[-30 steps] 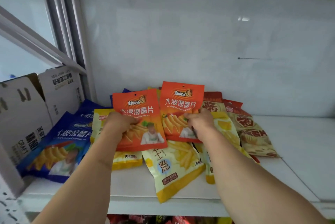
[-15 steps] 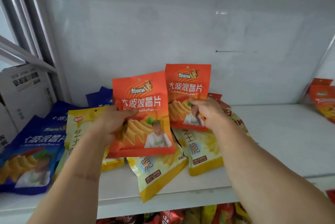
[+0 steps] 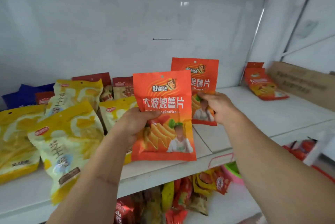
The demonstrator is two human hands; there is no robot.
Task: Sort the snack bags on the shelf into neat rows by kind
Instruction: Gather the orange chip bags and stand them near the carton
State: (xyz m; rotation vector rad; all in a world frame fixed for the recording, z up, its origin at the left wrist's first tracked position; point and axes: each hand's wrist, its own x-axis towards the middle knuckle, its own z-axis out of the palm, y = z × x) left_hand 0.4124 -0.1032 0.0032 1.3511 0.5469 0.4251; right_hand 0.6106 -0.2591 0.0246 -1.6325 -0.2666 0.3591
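Note:
My left hand [image 3: 135, 125] grips an orange chip bag [image 3: 165, 100] upright above the shelf's front edge. Just behind and to its right, my right hand [image 3: 216, 105] holds a second orange chip bag [image 3: 201, 75], also upright. Several yellow snack bags [image 3: 67, 136] lie in a loose pile on the left of the white shelf [image 3: 253, 115]. Dark red bags [image 3: 123, 86] and blue bags [image 3: 20, 95] show behind that pile. Two more orange bags [image 3: 262, 84] lie stacked at the far right of the shelf.
A brown cardboard box [image 3: 301, 82] stands at the shelf's right end, next to the stacked orange bags. The shelf below holds mixed red and yellow snack bags [image 3: 181, 200] and a pink bowl [image 3: 232, 171]. A white back wall closes the shelf.
Both hands have lifted the two orange bags off the pile and carried them to the right. The view has swung right, bringing the stacked orange bags and cardboard box into sight.

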